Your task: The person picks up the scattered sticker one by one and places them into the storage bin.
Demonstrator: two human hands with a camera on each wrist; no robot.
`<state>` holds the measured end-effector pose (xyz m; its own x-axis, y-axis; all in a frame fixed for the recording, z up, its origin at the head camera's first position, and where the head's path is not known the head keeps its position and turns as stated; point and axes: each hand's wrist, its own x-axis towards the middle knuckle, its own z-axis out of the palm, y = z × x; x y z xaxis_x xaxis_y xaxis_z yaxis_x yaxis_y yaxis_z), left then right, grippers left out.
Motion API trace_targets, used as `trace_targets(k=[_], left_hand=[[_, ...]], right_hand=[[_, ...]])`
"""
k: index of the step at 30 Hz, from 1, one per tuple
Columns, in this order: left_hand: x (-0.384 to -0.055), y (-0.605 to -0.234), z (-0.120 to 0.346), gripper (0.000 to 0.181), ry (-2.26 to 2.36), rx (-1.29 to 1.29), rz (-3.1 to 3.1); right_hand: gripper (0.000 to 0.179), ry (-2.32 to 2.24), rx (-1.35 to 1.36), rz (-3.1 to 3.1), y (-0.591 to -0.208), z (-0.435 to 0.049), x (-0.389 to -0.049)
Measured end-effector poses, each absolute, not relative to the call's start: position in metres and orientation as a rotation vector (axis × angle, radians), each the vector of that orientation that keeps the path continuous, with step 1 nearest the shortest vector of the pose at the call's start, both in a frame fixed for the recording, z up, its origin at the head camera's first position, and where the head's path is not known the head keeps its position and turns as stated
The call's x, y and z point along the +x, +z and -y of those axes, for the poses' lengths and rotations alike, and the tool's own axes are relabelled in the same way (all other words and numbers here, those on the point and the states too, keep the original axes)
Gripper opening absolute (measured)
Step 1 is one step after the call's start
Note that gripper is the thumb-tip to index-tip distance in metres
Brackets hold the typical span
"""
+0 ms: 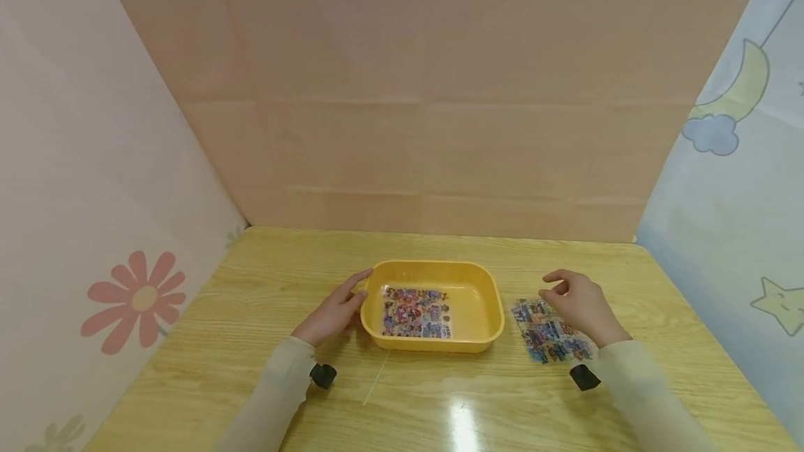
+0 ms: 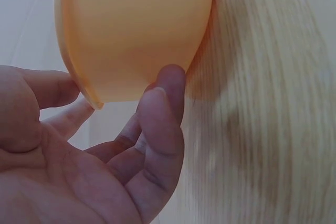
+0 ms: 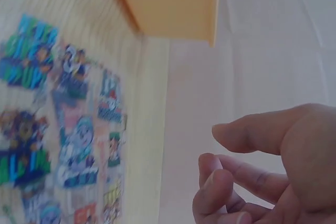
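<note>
A shallow yellow plastic tray (image 1: 474,309) with rounded corners stands on the table, a sheet of colourful cartoon stickers (image 1: 411,312) lying in its left part. My left hand (image 1: 333,312) holds the tray's left end. In the left wrist view one digit meets the rim, while curled fingertips (image 2: 157,108) reach the outer side wall. To the right of the tray, a second clear sheet of cartoon stickers (image 3: 79,140) lies on the wood. Over it hovers my right hand (image 1: 581,305), fingers loosely bent, thumb apart from the fingertips, nothing between them.
The wood-grain table (image 1: 301,264) ends at a brown paper-covered back wall (image 1: 421,124). Side walls with a painted flower (image 1: 135,302) and a moon (image 1: 750,82) flank it. A thin pale strip (image 1: 375,379) shows before the tray. Black wrist devices sit at both cuffs.
</note>
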<state>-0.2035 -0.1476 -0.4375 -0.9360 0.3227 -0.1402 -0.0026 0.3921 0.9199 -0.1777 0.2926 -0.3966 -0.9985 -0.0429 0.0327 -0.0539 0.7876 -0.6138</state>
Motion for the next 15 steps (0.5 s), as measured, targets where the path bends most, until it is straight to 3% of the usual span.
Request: trace_targets(k=[15], left_hand=[[-0.202,-0.435,0.147,0.051,1.542,0.288,-2.375]], right_hand=[[0.072,0.816,0.035,3.223,-0.413,-0.329,-0.177]])
